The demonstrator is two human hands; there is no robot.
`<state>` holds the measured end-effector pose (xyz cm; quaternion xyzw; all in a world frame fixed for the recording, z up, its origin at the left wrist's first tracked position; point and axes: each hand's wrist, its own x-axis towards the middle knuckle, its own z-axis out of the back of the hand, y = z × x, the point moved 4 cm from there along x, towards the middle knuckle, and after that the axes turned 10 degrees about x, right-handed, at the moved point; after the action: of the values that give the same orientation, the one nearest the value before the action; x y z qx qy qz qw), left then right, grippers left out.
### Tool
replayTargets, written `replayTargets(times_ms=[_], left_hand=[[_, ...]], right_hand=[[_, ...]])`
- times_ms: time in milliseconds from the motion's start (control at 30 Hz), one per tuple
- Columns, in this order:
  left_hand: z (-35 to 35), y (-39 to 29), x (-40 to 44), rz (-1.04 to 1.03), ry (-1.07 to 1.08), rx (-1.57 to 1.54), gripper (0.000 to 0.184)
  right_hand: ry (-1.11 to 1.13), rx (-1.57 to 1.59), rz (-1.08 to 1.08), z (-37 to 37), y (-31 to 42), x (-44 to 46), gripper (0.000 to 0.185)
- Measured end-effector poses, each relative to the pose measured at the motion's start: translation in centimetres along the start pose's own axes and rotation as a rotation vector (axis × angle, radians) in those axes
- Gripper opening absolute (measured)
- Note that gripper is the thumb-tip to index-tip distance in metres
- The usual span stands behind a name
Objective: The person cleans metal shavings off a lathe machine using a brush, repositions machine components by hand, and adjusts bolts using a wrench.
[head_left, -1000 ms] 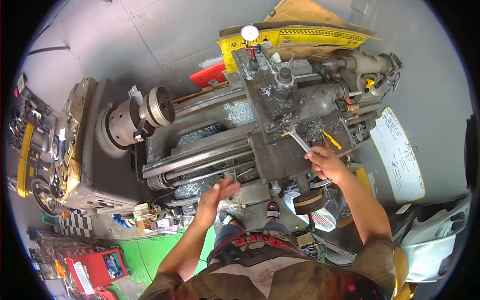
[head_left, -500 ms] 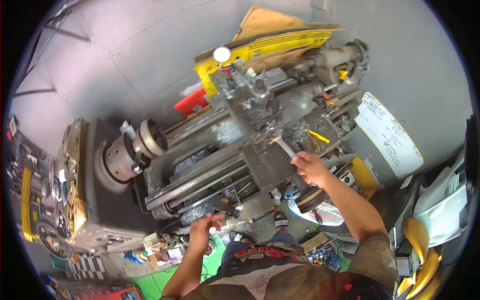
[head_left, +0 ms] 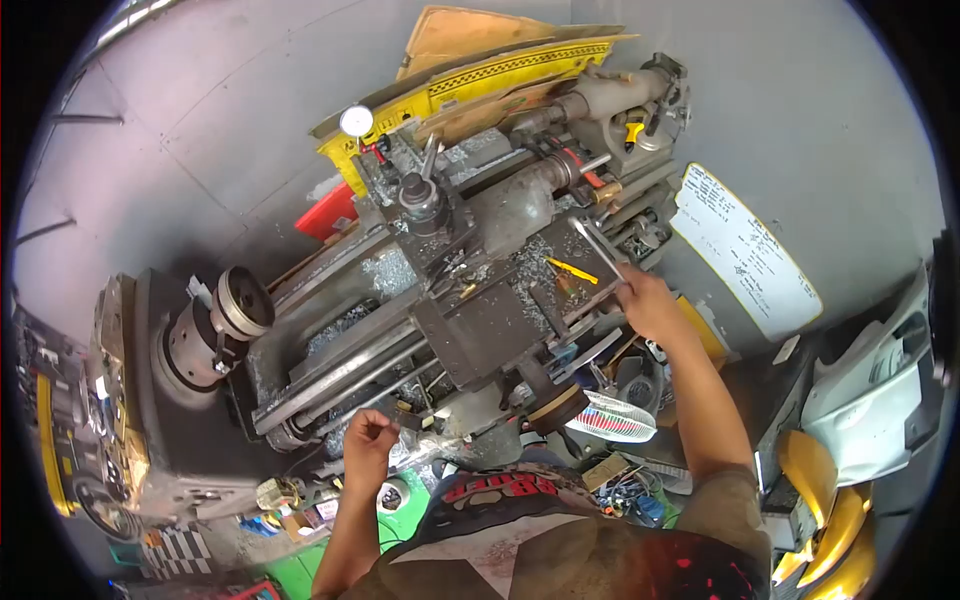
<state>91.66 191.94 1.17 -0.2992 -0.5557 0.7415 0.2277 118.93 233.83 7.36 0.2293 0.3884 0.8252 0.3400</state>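
My right hand [head_left: 655,308] is closed round one end of a long, slim metal tool [head_left: 598,245]; its exact kind I cannot make out. The tool points up and left over the chip-covered right part of the lathe carriage [head_left: 490,330]. Close to it lie a yellow pen-like tool [head_left: 572,270] and scattered metal chips. My left hand [head_left: 368,448] hangs in front of the lathe bed [head_left: 340,385], its fingers curled in, with nothing visible in them. Left of the tool stands the tool post [head_left: 422,200], and a dial gauge [head_left: 356,121] rises behind it.
The lathe chuck [head_left: 198,345] is at the left, the tailstock [head_left: 625,95] at the far right. A handwheel [head_left: 556,408] juts out toward my body, with a white fan [head_left: 612,418] beside it. A written whiteboard [head_left: 750,250] leans at the right wall; cardboard [head_left: 470,40] stands behind.
My right hand has carried the metal tool rightward and up, away from the middle of the carriage. My left hand's fingers have curled in. The whole view has shifted.
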Motion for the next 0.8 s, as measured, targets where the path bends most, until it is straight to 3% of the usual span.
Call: replayTargets(times_ms=[133,300,433,600,700,800], left_hand=[[-3.0,-3.8,-0.3,0.006,-0.012,0.065,0.007],[-5.4,-5.7,-0.7,0.355,0.086,0.167,0.009],[-7.5,-3.7,0.7,0.167,0.072,0.033,0.020],[-10.8,-5.4,4.2,0.090,0.051,0.036,0.020],[-13.3,-6.7,7.4,0.093,0.021,-0.029,0.021],[-15.5,-6.7,10.5,0.274,0.007,-0.349,0.023]], right_hand=[[-0.129,-0.226,0.246,-2.3,-4.8,4.3,0.044],[-0.104,-0.287,0.121,-4.1,-6.2,6.4,0.045],[-0.137,-0.317,0.276,-4.5,-6.6,6.6,0.045],[-0.075,-0.311,0.279,-4.7,-6.4,6.6,0.044],[-0.035,-0.292,0.269,-4.3,-6.1,6.8,0.044],[0.003,-0.274,0.258,-4.0,-5.6,6.8,0.043]])
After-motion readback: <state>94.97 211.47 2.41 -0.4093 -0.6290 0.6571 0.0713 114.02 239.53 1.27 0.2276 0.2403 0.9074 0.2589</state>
